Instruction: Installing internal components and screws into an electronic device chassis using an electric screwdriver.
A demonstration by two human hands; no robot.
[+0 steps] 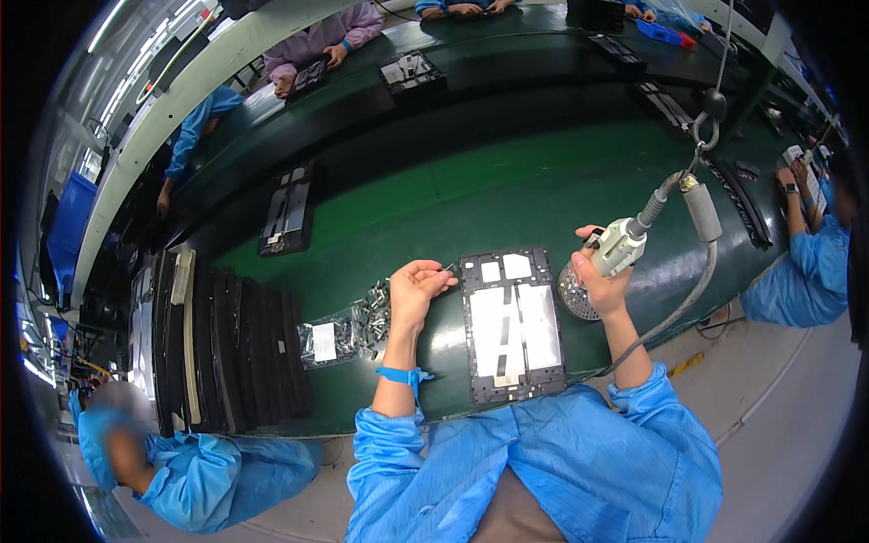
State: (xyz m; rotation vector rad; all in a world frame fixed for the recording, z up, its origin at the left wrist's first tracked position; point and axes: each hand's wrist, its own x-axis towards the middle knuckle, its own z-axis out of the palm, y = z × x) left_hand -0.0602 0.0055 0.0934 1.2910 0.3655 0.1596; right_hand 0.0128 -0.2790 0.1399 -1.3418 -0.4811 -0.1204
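A black device frame with silver-white panels, like a tablet's inside, lies flat in front of me. Beside its upper left corner, my left hand pinches a small dark part, too small to name. My right hand is wrapped round a pale electric screwdriver to the right of the frame. Its cable runs from the top of the tool, and its tip is hidden. Under that hand sits a round dish with a dotted surface. Left of my left wrist, small dark and silver parts spill from a clear plastic bag.
A row of upright black trays stands at the left. Another device frame lies beyond it on the green table. A hanging cable with a grey sleeve drops at the right. Co-workers sit around the table.
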